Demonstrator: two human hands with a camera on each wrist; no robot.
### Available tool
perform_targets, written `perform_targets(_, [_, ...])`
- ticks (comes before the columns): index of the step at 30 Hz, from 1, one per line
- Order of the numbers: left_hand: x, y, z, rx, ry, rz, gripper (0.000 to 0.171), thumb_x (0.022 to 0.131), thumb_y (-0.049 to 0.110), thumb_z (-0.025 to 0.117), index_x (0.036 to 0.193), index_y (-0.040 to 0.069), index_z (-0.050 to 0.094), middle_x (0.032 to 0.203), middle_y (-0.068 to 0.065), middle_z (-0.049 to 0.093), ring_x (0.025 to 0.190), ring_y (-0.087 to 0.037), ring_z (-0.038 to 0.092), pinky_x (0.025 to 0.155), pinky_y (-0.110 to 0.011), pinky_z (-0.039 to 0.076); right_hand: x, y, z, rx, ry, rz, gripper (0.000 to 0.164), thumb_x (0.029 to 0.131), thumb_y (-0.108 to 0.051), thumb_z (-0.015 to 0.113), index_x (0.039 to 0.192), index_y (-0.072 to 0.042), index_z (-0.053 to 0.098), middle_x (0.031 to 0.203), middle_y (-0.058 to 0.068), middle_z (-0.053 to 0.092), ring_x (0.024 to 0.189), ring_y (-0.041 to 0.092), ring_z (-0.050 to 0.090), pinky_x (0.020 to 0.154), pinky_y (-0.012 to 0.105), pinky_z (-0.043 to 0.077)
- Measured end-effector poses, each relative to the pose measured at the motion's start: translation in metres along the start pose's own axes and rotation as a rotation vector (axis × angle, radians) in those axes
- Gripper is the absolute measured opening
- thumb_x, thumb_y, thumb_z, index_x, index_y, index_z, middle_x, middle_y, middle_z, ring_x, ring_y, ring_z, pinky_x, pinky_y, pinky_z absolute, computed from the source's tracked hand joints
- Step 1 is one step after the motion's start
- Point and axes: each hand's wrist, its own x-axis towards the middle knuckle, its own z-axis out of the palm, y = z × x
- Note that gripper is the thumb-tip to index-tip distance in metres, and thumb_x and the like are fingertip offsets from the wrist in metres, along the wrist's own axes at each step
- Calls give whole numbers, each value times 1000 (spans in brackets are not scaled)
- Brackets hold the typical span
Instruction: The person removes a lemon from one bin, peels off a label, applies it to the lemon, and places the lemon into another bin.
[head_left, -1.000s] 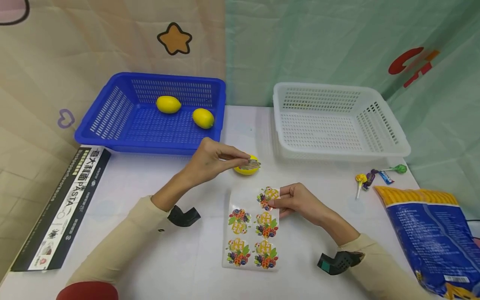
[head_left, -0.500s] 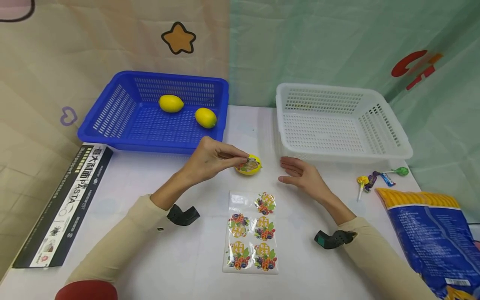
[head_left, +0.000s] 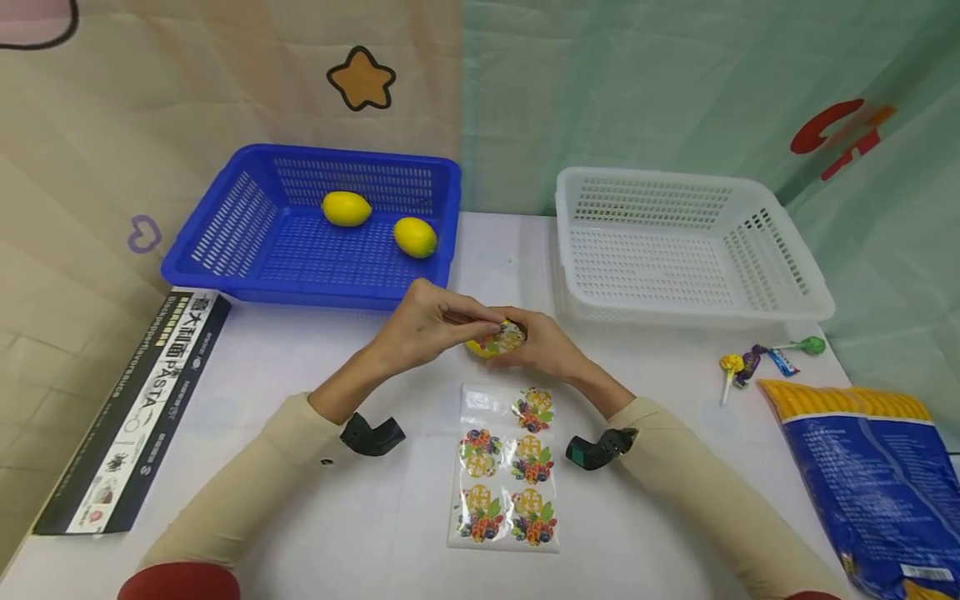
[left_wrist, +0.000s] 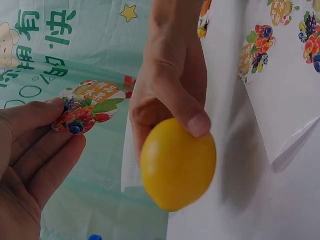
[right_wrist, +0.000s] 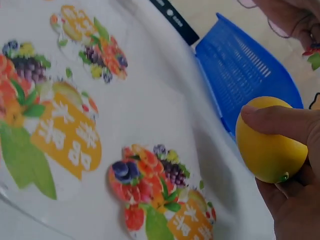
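Between thumb and fingers, my left hand (head_left: 431, 323) pinches a fruit-printed sticker (left_wrist: 90, 106), held by its edge above the lemon. My right hand (head_left: 551, 346) grips a yellow lemon (left_wrist: 178, 165), its thumb across the skin; the right wrist view shows the lemon (right_wrist: 270, 140) with its green tip. In the head view the sticker covers much of the lemon. Just in front of both hands lies the sticker sheet (head_left: 495, 408), with several fruit stickers on it and a bare spot at its upper left.
A blue basket (head_left: 300, 292) with two lemons (head_left: 347, 208) stands at the back left, a white basket (head_left: 693, 312) at the back right. A black pasta box (head_left: 135, 417) lies left. Candies (head_left: 750, 364) and a blue-yellow bag (head_left: 862, 475) lie right.
My right hand has let go of the sticker sheet, moved up and left, and taken hold of the lemon. My left hand keeps the sticker in nearly the same place.
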Motion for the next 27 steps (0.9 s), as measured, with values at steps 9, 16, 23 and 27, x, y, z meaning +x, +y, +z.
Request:
perform_targets(9, [0,-2,4,-41,21,13,10,83,-5,74,93,-4,77,89,-12,75,79,-16,73,66,-30,60,-20,-28,-3,232,8,-68,67,82,-6,79,142,-14,51,141,1,51,124,19,52,103,40,46])
perform_targets(16, [1,-1,8,-48,55,23,12,84,-7,73,95,-6,76,91,-14,75,82,-20,73,70,-30,60,-25,-35,-4,335,-3,-54,64,85,-7,76,143,-14,49,136,5,54,116,23,57,90,34,54])
perform_targets(23, [1,-3,11,-3,71,37,15,82,-1,77,97,-1,77,89,-7,76,82,-14,72,72,-29,60,-31,-37,-3,309,26,-60,58,88,-14,75,141,-12,51,130,6,59,108,23,62,86,31,55])
perform_targets(27, [2,-4,14,-24,80,66,24,82,-1,77,105,-2,74,89,-4,76,82,-13,72,75,-31,60,-35,-43,-2,246,40,-36,61,88,-16,76,143,-15,51,132,3,58,102,21,63,79,29,55])
